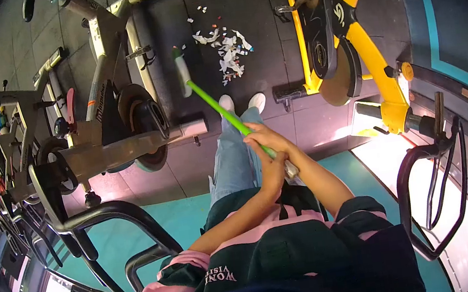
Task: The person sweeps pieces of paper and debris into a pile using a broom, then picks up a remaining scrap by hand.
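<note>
A broom with a bright green handle (pixel 219 108) slants across in front of my legs. Its narrow, whitish head (pixel 183 73) is on the dark floor, left of a scattered pile of torn white paper scraps (pixel 229 58). My right hand (pixel 263 136) is closed round the handle farther down toward the head. Nearer my body, my left hand (pixel 272 169) is wrapped round the handle close to its upper end. The forearms come close together at the wrists. A gap of floor separates the broom head from the main pile.
A grey exercise bike (pixel 106 115) stands at my left, more bikes beyond it. To my right is a yellow exercise bike (pixel 374 62); its black handlebars (pixel 410 205) reach near my side. My white shoes (pixel 258 102) are just before the scraps. Teal flooring (pixel 166 214) lies beneath me.
</note>
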Tool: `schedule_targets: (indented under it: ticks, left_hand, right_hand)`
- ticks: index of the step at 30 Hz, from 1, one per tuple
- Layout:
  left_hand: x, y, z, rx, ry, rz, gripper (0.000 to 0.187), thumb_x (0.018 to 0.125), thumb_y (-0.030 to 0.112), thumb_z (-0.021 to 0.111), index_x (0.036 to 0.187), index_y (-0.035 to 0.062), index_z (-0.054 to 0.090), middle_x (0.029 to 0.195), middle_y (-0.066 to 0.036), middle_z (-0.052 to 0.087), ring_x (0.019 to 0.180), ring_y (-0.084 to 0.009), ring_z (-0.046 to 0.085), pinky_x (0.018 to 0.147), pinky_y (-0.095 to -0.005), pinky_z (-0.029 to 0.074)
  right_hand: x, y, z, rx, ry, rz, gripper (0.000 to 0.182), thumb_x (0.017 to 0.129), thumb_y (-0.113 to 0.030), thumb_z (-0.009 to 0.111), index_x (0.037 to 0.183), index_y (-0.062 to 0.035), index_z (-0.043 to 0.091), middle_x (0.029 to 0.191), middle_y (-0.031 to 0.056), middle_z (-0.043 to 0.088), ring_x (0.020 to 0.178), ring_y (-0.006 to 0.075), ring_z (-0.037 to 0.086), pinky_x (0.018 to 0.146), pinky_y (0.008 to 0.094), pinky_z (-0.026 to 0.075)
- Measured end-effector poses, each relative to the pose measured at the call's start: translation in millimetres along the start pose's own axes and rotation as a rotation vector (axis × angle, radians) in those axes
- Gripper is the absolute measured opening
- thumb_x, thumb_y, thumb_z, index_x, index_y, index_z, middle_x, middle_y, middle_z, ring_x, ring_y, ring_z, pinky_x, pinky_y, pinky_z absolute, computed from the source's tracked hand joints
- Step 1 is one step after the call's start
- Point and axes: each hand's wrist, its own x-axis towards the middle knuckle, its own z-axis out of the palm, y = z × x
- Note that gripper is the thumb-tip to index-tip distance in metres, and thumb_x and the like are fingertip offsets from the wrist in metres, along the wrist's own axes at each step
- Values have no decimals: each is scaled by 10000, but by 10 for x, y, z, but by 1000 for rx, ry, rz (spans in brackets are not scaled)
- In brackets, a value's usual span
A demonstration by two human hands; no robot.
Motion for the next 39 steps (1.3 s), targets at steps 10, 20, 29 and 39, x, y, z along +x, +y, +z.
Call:
schedule_targets:
  ticks: [10,20,29,39]
  left_hand:
    - [871,467,-273,58,93,64,821,740,97,452,1352,192,-87,891,-88,490,659,-152,516,482,-264,422]
    - [381,261,44,155,-116,95,854,777,96,436,1327,135,-216,1005,-149,468,725,-167,503,605,-264,431]
    - [659,-55,-324,8,122,244,903,757,180,476,1307,101,-235,929,-198,529,681,-268,567,558,-321,466]
    - [892,660,94,330,-159,-49,943,751,144,506,1296,91,-263,893,-112,522,624,-158,547,453,-263,437]
  right_hand:
    - [1081,-295,-86,23,-12,140,254,721,-120,580,948,-7,564,782,31,570,694,104,514,625,259,430]
    - [174,-654,-310,-238,142,-4,612,695,-95,610,1247,22,374,902,69,572,773,140,530,692,271,443]
    - [630,-280,159,-58,-112,99,427,740,-114,600,1136,-8,482,784,33,566,680,101,513,583,250,433]
    - [625,-665,-539,206,90,148,186,757,-109,573,917,-18,542,632,5,514,536,92,476,484,238,399]
